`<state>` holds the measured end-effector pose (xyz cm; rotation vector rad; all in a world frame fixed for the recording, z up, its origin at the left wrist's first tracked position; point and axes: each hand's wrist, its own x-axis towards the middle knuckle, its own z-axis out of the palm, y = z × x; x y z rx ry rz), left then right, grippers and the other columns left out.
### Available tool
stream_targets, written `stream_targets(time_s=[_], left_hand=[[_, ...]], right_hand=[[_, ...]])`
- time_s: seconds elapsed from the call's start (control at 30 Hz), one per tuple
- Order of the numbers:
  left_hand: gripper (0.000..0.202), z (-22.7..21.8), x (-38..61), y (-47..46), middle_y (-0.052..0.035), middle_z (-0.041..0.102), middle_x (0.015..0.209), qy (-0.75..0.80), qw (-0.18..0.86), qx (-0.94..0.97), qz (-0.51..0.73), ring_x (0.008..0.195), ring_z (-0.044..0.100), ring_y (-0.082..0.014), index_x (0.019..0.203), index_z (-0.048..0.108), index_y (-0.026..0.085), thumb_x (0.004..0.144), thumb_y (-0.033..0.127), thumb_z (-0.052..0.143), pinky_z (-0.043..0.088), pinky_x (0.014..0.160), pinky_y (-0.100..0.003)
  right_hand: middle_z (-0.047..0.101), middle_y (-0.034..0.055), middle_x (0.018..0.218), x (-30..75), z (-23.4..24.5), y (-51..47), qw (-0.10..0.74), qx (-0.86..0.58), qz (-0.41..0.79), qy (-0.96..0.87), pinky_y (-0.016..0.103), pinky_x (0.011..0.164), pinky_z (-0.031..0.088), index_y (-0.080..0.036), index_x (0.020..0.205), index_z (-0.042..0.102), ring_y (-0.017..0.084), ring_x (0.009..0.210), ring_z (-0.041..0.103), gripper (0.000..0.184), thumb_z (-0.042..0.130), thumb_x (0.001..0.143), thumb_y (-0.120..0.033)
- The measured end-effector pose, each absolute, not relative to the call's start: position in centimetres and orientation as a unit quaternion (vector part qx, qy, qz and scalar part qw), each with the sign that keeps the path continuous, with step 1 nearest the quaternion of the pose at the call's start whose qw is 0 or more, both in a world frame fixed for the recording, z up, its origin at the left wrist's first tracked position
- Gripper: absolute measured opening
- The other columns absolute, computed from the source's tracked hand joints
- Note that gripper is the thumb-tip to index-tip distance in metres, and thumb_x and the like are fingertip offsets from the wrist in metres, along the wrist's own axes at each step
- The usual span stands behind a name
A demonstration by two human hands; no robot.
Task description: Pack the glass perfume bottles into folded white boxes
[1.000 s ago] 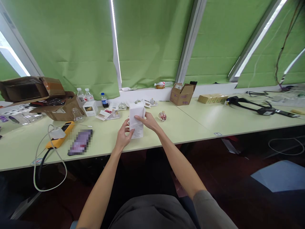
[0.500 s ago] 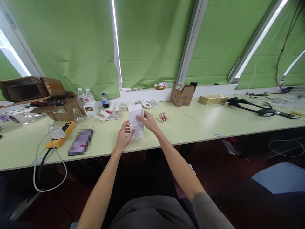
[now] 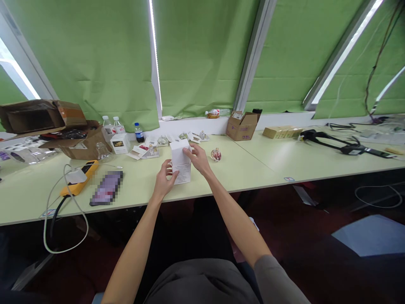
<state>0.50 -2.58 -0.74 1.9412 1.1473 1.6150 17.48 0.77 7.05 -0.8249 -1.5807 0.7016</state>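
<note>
A white carton [image 3: 181,162] with printed text on its near face stands upright on the table in front of me. My left hand [image 3: 166,177] grips its lower left side, thumb on the printed face. At the top right, my right hand [image 3: 196,157] has its fingers on the carton's upper edge, with the thumb on the near face. A white flap shows at the top. What is inside the carton is hidden. Just right of my right hand sits a small round glass bottle [image 3: 216,155] with a reddish tint.
Behind the carton lie opened white boxes [image 3: 149,152] with small glass bottles. A blue-capped bottle [image 3: 139,133] and a white box [image 3: 120,144] are further left. A phone [image 3: 106,188] and a yellow power strip [image 3: 82,177] lie left. A cardboard box [image 3: 242,126] stands at the back.
My right thumb has moved up along the carton's near face, and the right hand sits slightly higher at the top edge. The left hand keeps its grip.
</note>
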Motion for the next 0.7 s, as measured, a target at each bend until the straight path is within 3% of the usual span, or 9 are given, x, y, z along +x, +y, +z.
stream_targets(time_s=[0.13, 0.33, 0.53, 0.7], left_hand=[[0.055, -0.83, 0.44, -2.54, -0.0093, 0.059, 0.106, 0.408, 0.185, 0.687, 0.572, 0.08, 0.065, -0.0159, 0.131, 0.04, 0.023, 0.083, 0.04, 0.06, 0.055, 0.073, -0.034], [0.057, -0.91, 0.43, -2.49, -0.0092, 0.06, 0.106, 0.405, 0.187, 0.687, 0.574, 0.081, 0.065, -0.0167, 0.132, 0.039, 0.023, 0.083, 0.04, 0.06, 0.055, 0.073, -0.034], [0.059, -0.88, 0.38, -2.47, -0.0094, 0.06, 0.106, 0.408, 0.185, 0.689, 0.57, 0.083, 0.065, -0.0172, 0.135, 0.037, 0.023, 0.083, 0.04, 0.061, 0.055, 0.073, -0.034], [0.061, -0.93, 0.39, -2.49, -0.0093, 0.06, 0.106, 0.406, 0.181, 0.691, 0.571, 0.083, 0.065, -0.0167, 0.135, 0.036, 0.023, 0.082, 0.039, 0.062, 0.056, 0.073, -0.033]], right_hand=[[0.065, 0.0071, 0.103, 17.53, 7.21, 0.92, 0.589, -0.337, 0.282, -0.679, 0.031, 0.083, 0.048, -0.019, 0.102, 0.063, 0.021, 0.094, 0.06, 0.047, 0.054, 0.08, -0.06], [0.064, 0.0068, 0.102, 17.47, 6.96, 1.31, 0.607, -0.328, 0.267, -0.673, 0.032, 0.087, 0.046, -0.019, 0.108, 0.06, 0.02, 0.095, 0.059, 0.046, 0.056, 0.08, -0.056], [0.066, 0.005, 0.093, 17.43, 6.84, 1.31, 0.603, -0.314, 0.305, -0.666, 0.031, 0.08, 0.048, -0.02, 0.114, 0.057, 0.018, 0.084, 0.06, 0.049, 0.056, 0.08, -0.056], [0.066, 0.0061, 0.096, 17.46, 7.13, 1.0, 0.617, -0.324, 0.286, -0.658, 0.032, 0.081, 0.049, -0.02, 0.099, 0.062, 0.019, 0.088, 0.061, 0.047, 0.058, 0.077, -0.061]])
